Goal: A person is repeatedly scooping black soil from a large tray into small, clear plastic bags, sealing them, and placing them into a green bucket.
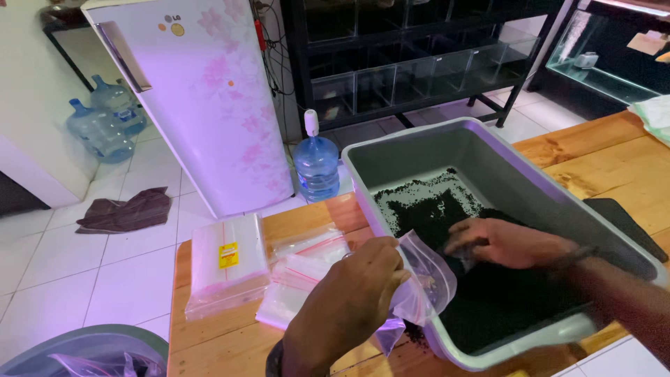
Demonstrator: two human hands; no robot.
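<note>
Looking down from the head camera, you have your left hand (pixel 356 286) closed around the mouth of a small clear plastic bag (pixel 422 283), pinching its rim so the opening faces the grey tub (pixel 391 150). The bag hangs over the tub's near left wall, its lower part crumpled just outside the rim. It looks thin, soft and slick; it will likely collapse if you let go of the rim, so hold it at the top edge, where the film seems doubled into a stiffer strip, rather than at the body.

Your right hand (pixel 509 241) lies inside the tub, palm down, fingers curled on the dark granular material (pixel 433 202) that covers the tub floor. Whether it actually holds a pinch of grains cannot be told; the fingertips are blurred. The grains look loose, fine and light, and will probably spill between your fingers, so a cupped hand should carry more than a pinch.

The tub sits on a wooden table (pixel 600 164). To the left of your left hand, on the same table, lie a stack of packed clear bags (pixel 227 265) and several loose zip bags (pixel 307 262). Far beyond the table stand a water jug (pixel 316 164) and a flowered fridge (pixel 209 91) on the tiled floor.
</note>
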